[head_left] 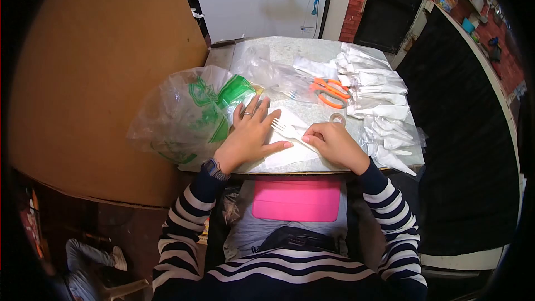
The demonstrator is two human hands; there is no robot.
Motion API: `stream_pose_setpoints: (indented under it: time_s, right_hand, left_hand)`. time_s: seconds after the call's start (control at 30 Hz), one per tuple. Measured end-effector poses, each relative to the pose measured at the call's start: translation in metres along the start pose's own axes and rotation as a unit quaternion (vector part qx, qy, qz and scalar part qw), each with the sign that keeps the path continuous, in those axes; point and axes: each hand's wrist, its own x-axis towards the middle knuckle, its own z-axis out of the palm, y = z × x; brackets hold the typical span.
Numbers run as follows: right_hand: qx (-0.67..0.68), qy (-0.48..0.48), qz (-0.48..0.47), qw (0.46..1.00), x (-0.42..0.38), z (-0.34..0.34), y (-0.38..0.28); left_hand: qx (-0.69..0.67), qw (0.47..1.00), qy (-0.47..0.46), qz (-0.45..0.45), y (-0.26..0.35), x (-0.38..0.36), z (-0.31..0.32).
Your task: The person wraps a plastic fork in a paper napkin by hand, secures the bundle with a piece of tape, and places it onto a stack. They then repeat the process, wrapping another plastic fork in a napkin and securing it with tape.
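My right hand (335, 144) pinches a white plastic fork (287, 130) by its handle, tines pointing up and to the left. Beneath the fork lies a white napkin (285, 157) on the table. My left hand (252, 135) rests with fingers spread over the napkin's left side, its thumb reaching toward the fork. Against that hand's far side sits a clear plastic bag with green print (209, 92). A roll of tape (337, 119) lies just beyond my right hand, and orange-handled scissors (332, 95) are farther back.
Several wrapped white bundles (376, 86) line the table's right side. Clear plastic wrapping (259, 66) lies at the back. A pink flat object (296, 199) rests on my lap below the table edge. A large brown board (106, 78) stands at left.
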Motion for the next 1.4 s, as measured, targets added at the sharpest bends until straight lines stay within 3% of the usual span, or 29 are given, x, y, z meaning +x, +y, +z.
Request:
stream_pose_setpoints:
  time_s: [0.07, 0.47, 0.57, 0.73, 0.83, 0.93, 1.03, 1.13, 1.23, 1.33, 1.4]
  right_hand:
    - [-0.055, 0.035, -0.040, 0.997, 0.000, 0.003, 0.004]
    - [-0.031, 0.052, 0.003, 0.998, -0.003, 0.010, -0.002]
    - [-0.026, 0.102, -0.078, 0.991, -0.008, 0.018, -0.001]
    - [-0.096, 0.110, -0.117, 0.982, -0.015, 0.026, -0.006]
    - [-0.113, 0.120, -0.127, 0.978, -0.018, 0.031, -0.009]
    - [-0.116, 0.123, -0.134, 0.976, -0.021, 0.033, -0.011]
    - [-0.116, 0.124, -0.142, 0.975, -0.021, 0.034, -0.011]
    - [-0.103, 0.114, -0.144, 0.978, -0.018, 0.033, -0.008]
    - [-0.084, 0.103, -0.146, 0.980, -0.011, 0.030, -0.004]
    - [-0.072, 0.104, -0.149, 0.981, -0.007, 0.030, -0.001]
    - [-0.062, 0.105, -0.153, 0.981, -0.005, 0.031, 0.001]
  left_hand:
    - [-0.004, 1.000, 0.008, -0.008, -0.001, -0.001, 0.000]
    - [-0.006, 0.998, 0.043, -0.037, -0.001, -0.003, -0.001]
    - [-0.030, 0.993, 0.068, -0.089, 0.003, -0.001, -0.002]
    - [-0.006, 0.987, 0.098, -0.124, -0.001, 0.005, 0.005]
    - [-0.097, 0.981, 0.084, -0.145, -0.007, 0.010, 0.008]
    - [-0.088, 0.977, 0.167, -0.097, -0.004, 0.012, 0.006]
    - [-0.166, 0.966, 0.176, -0.097, -0.011, 0.015, 0.011]
    - [-0.312, 0.926, 0.105, -0.184, 0.004, 0.017, -0.011]
    - [-0.319, 0.925, 0.112, -0.173, 0.012, 0.018, -0.015]
    - [-0.216, 0.964, 0.148, -0.054, 0.007, 0.017, -0.004]
    - [-0.220, 0.964, 0.137, -0.051, 0.008, 0.018, -0.002]
